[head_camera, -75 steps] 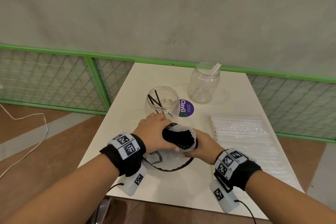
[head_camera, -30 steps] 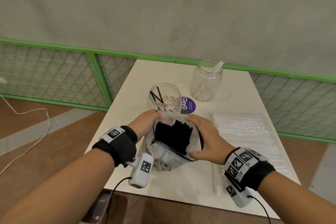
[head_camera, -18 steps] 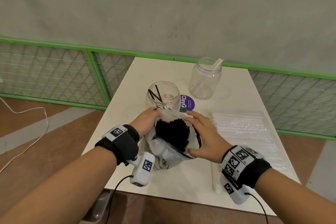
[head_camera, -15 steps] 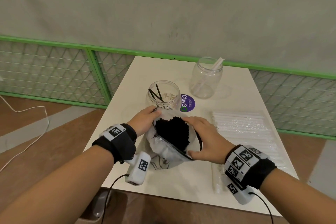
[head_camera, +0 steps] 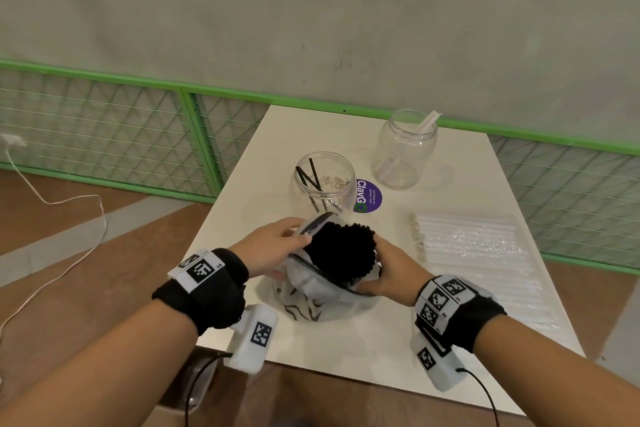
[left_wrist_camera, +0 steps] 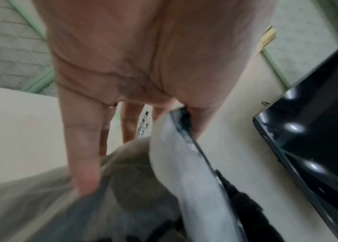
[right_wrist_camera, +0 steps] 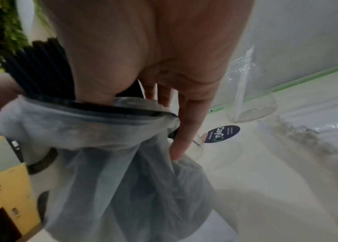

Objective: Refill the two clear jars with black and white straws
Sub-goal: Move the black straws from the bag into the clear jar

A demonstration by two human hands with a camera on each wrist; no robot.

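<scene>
Both hands clamp the pouch (head_camera: 322,288) of black straws (head_camera: 343,253) — left hand (head_camera: 273,250) pinching its rim, right hand (head_camera: 388,270) wrapping its side — just before the near jar (head_camera: 323,184).

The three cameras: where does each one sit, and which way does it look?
Head: worn on the head, looks forward and down at the table; both forearms, left hand and right hand show.
Left wrist: looks along the palm at the fingers on the bag.
Right wrist: looks along the palm at the bag and black straws; far jar behind.
All share the bag; head and right wrist share the purple sticker.
</scene>
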